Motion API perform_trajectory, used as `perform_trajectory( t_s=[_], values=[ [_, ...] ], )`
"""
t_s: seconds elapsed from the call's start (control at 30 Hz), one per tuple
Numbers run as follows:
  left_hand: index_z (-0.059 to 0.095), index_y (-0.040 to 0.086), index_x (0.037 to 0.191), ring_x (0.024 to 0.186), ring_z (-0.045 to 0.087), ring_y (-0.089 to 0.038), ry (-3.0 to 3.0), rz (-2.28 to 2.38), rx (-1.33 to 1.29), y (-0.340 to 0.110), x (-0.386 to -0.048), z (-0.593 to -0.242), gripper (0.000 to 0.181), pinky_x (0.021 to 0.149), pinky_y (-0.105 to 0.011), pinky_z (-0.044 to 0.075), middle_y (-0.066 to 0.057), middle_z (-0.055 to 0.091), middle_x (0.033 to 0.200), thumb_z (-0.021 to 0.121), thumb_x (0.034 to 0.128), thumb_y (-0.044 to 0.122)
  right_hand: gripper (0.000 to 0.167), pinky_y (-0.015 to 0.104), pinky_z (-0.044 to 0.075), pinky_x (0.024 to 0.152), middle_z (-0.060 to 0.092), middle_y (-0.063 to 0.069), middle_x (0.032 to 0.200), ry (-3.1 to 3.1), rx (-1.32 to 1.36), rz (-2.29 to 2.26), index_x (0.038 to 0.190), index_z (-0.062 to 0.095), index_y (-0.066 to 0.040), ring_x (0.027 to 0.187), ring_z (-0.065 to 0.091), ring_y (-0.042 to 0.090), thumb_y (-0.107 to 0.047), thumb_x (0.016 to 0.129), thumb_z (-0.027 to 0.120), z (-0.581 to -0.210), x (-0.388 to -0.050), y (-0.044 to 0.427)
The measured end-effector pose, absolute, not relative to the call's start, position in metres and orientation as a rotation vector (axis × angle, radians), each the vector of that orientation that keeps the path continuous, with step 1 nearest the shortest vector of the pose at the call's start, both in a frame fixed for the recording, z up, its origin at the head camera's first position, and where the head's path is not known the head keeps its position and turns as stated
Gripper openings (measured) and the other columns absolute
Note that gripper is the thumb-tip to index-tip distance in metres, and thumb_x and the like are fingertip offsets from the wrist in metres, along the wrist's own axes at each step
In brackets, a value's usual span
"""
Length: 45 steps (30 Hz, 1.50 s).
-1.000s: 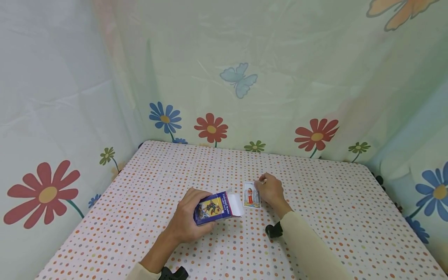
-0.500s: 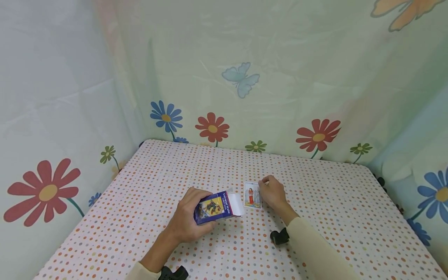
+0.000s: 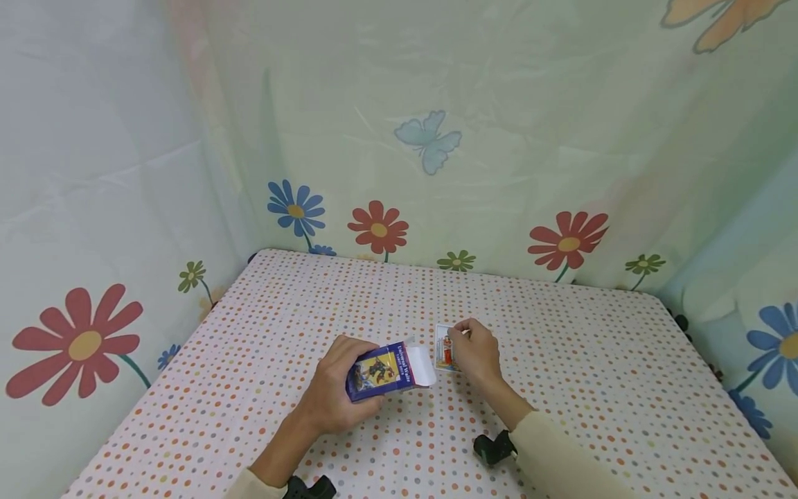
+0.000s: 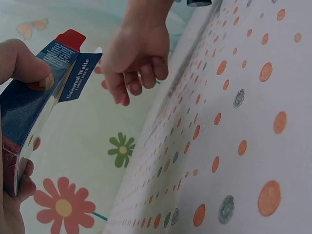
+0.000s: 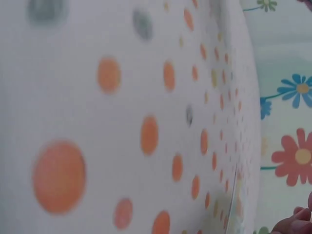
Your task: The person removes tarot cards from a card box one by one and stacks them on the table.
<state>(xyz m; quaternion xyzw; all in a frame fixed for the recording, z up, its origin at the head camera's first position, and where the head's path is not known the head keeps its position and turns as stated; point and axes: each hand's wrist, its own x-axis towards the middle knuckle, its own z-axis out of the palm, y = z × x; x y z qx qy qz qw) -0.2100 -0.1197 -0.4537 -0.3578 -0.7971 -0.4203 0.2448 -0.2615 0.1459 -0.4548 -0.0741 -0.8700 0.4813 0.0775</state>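
Card (image 3: 443, 353) juts left from under right hand (image 3: 479, 353), long axis forward; pinch unclear. Left hand (image 3: 333, 391) grips box (image 3: 377, 372).

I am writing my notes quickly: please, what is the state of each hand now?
Left hand: closed, holding the tarot box.
Right hand: curled, partly covering the card in the head view; whether it grips anything cannot be told.
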Motion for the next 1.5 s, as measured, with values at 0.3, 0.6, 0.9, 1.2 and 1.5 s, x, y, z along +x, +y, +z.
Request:
perform_trajectory(
  t_s=[0.3, 0.6, 0.9, 1.2, 1.5],
  values=[
    [0.061, 0.011, 0.128, 0.098, 0.053, -0.013, -2.171, -1.149, -0.978, -0.12, -0.21, -0.452, 0.066, 0.078, -0.028, 0.051, 0.002, 0.063, 0.115, 0.08, 0.0657, 0.025, 0.02, 0.02, 0.031, 0.044, 0.047, 0.0, 0.065, -2.524, -0.174, 1.604, 0.103, 0.064, -0.002, 0.052, 0.039, 0.012, -0.019, 0.097, 0.055, -0.451, -0.237, 0.128],
    [0.061, 0.01, 0.127, 0.098, 0.053, -0.013, -2.177, -1.173, -0.975, -0.12, -0.209, -0.454, 0.067, 0.078, -0.028, 0.052, 0.0, 0.063, 0.114, 0.081, 0.0657, 0.026, 0.012, 0.023, 0.033, 0.052, 0.045, 0.0, 0.067, -2.294, -0.237, 1.785, 0.101, 0.061, -0.006, 0.058, 0.038, 0.013, -0.015, 0.097, 0.055, -0.445, -0.211, 0.106],
    [0.061, 0.011, 0.127, 0.097, 0.054, -0.015, -2.17, -1.167, -0.976, -0.119, -0.21, -0.454, 0.066, 0.077, -0.027, 0.052, 0.001, 0.063, 0.114, 0.081, 0.0654, 0.025, 0.01, 0.021, 0.034, 0.051, 0.051, 0.002, 0.071, -2.191, -0.231, 1.871, 0.096, 0.062, -0.003, 0.061, 0.041, 0.012, -0.01, 0.091, 0.066, -0.434, -0.197, 0.091],
    [0.061, 0.011, 0.127, 0.096, 0.056, -0.023, -2.17, -1.173, -0.981, -0.119, -0.21, -0.455, 0.066, 0.078, -0.027, 0.051, 0.001, 0.063, 0.116, 0.08, 0.0661, 0.025, 0.008, 0.02, 0.039, 0.05, 0.061, 0.006, 0.073, -2.17, -0.21, 1.898, 0.091, 0.067, -0.003, 0.06, 0.049, 0.012, -0.008, 0.086, 0.073, -0.426, -0.194, 0.087],
    [0.062, 0.01, 0.127, 0.097, 0.056, -0.022, -2.154, -1.175, -0.979, -0.119, -0.21, -0.455, 0.065, 0.078, -0.028, 0.052, 0.001, 0.064, 0.115, 0.08, 0.0661, 0.025, 0.016, 0.021, 0.045, 0.053, 0.068, 0.006, 0.077, -2.261, -0.157, 1.96, 0.092, 0.07, 0.0, 0.069, 0.061, 0.017, -0.016, 0.088, 0.074, -0.429, -0.189, 0.086]
  ],
)
